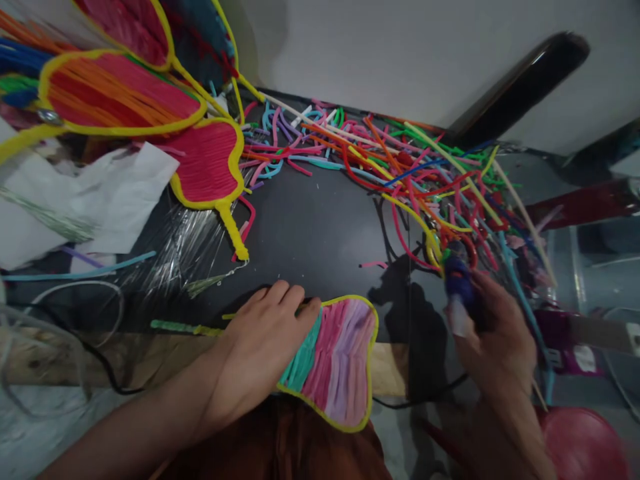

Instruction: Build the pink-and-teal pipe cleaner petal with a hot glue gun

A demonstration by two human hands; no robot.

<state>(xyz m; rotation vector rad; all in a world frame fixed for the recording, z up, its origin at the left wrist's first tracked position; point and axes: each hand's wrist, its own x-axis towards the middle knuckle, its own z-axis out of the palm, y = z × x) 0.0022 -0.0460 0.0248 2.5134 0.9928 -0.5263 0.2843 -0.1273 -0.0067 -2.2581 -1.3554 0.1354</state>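
My left hand (270, 343) lies over a fan-shaped piece (345, 360) made of pipe cleaners, its fingers bent onto the piece. Bands of teal, pink and lilac fill its yellow outline, and a green and yellow stem (173, 326) sticks out to the left. The piece overhangs the near edge of the dark table (305, 220). Off to the right, my right hand (500, 340) is closed around a dark blue glue gun (457, 280), smeared by motion. Its front end is close to the loose pipe cleaners.
Loose, colourful pipe cleaners (400, 160) heap along the table's back and right. Yellow-edged pink and orange pipe-cleaner shapes (207, 163) stand at the left, beside crumpled white paper (115, 207). Cords (95, 353) hang at the near left. A red round object (583, 443) is at lower right.
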